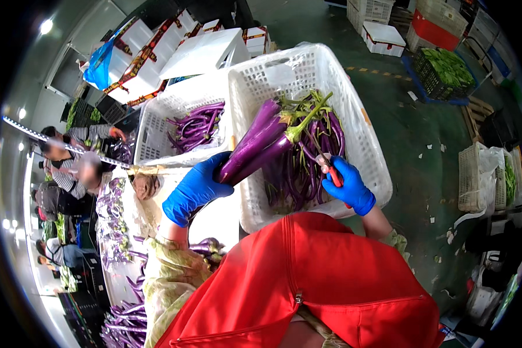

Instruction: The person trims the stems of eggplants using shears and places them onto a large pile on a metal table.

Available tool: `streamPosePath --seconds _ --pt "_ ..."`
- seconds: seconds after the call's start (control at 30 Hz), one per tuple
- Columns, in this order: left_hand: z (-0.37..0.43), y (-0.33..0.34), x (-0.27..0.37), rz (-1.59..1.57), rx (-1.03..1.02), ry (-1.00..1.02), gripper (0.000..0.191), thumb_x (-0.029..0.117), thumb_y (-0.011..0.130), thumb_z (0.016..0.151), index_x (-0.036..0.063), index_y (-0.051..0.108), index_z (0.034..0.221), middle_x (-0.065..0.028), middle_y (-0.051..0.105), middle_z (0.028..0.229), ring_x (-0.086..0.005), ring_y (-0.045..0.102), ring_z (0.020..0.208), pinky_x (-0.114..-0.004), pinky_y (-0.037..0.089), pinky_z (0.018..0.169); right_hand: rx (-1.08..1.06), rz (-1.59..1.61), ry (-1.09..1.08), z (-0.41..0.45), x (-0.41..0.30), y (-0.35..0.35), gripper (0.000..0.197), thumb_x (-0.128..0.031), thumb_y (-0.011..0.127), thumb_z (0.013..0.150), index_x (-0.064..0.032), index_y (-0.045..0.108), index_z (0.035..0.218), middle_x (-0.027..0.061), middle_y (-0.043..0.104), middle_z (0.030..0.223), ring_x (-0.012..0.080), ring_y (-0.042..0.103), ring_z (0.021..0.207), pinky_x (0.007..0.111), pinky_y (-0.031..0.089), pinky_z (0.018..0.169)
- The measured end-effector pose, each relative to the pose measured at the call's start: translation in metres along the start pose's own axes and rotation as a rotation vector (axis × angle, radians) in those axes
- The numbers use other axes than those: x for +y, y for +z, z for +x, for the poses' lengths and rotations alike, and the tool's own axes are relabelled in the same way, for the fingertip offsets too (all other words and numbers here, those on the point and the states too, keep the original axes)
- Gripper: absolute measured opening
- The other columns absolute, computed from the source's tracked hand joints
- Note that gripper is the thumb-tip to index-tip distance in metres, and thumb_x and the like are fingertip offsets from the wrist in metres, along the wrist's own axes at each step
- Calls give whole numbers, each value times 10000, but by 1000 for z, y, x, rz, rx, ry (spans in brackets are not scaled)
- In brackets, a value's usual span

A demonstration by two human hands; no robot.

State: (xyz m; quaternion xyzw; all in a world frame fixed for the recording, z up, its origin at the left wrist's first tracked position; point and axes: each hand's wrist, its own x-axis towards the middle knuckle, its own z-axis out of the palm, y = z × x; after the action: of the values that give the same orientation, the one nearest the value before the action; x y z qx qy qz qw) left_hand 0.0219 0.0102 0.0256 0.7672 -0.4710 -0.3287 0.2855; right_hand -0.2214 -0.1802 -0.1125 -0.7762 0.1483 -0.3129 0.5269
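Observation:
My left hand (pixel 202 185), in a blue glove, grips a small bunch of long purple eggplants (pixel 254 145) by their lower ends. The stems of the bunch point up and to the right, over a white plastic crate (pixel 365 143). In my right hand (pixel 350 185), also gloved in blue, are red-handled scissors (pixel 334 173); the blades reach up towards the stems, and whether they touch one cannot be told. More eggplants (pixel 302 182) lie below in the crate, which has a clear plastic liner.
A second white crate (pixel 154 135) with thinner eggplants stands to the left. Bagged eggplants (pixel 113 222) and loose ones (pixel 128 319) lie on the left table. White foam boxes (pixel 145 65) are stacked behind. Several people work at far left. Leafy greens (pixel 448 67) fill a crate at right.

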Motion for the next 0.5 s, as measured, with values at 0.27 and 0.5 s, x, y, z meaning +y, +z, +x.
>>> streamPosePath --seconds 0.27,0.5 --pt "-32 0 -17 100 -83 -90 651 131 642 620 88 452 1241 -146 604 1026 -227 588 929 -317 437 825 -291 -17 5 12 2 13 402 -83 593 704 17 478 1076 99 503 862 204 501 711 295 432 664" --pt "-32 3 -35 -107 -66 -198 662 21 656 597 30 456 1228 -77 578 1039 -151 523 943 -281 406 861 -237 -33 71 2 -8 32 431 -88 571 703 -22 491 1121 100 512 761 188 498 636 291 435 631"
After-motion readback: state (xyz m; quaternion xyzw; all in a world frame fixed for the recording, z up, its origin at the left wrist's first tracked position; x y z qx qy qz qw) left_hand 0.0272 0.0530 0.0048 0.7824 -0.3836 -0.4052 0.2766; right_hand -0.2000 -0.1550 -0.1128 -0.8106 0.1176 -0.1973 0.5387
